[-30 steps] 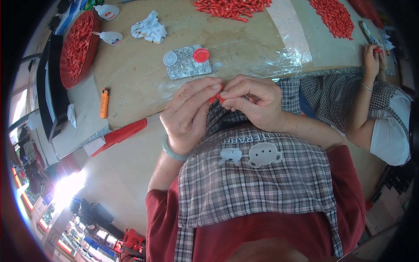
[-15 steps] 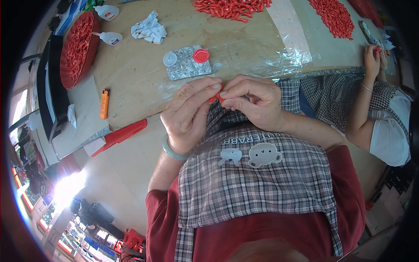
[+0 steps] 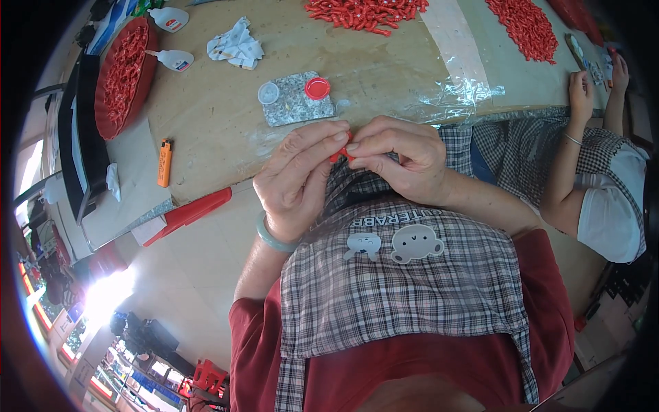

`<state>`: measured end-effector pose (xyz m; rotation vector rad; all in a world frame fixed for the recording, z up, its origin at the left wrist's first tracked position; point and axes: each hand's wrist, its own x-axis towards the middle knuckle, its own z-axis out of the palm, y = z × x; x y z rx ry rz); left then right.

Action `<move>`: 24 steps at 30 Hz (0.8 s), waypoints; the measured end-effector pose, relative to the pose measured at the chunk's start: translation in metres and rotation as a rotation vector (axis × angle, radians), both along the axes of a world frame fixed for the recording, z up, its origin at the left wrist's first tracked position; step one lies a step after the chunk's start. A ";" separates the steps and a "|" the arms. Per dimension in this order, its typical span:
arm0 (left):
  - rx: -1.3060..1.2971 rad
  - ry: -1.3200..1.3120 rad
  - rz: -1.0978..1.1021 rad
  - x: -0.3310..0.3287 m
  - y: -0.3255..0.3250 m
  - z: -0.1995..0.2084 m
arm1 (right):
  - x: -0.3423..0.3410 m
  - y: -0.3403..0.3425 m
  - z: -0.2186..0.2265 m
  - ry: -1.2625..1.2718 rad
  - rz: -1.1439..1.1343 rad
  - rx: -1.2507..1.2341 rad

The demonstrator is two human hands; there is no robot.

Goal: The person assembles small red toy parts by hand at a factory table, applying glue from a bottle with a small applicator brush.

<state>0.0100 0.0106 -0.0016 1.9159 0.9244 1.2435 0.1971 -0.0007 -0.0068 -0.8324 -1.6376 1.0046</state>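
Observation:
Between my fingertips, just in front of the table's near edge, is a small red piece; its exact kind is mostly hidden by the fingers. My left hand pinches it from the left, a pale green bangle on that wrist. From the right, my right hand grips the same piece between thumb and forefinger. Right beyond the hands lies a speckled grey stone slab. On it sit a small clear round cap and a red round cap.
An orange lighter lies left of my hands. Farther back are a crumpled tissue, two white glue bottles and a red tray of small red pieces. Red heaps lie behind. A co-worker's arm is at the right.
My hands stay almost still, still gripping the red piece. At the right, the co-worker's two hands have moved apart, one reaching farther away.

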 end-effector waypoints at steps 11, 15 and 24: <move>0.019 -0.020 0.024 0.000 -0.001 0.004 | 0.004 0.012 0.004 -0.220 -0.057 0.527; 0.045 0.026 0.033 -0.001 0.001 0.007 | 0.007 0.014 0.005 -0.252 -0.049 0.561; -0.221 -0.240 -0.068 0.000 0.000 0.006 | 0.014 0.019 0.006 -0.231 -0.049 0.542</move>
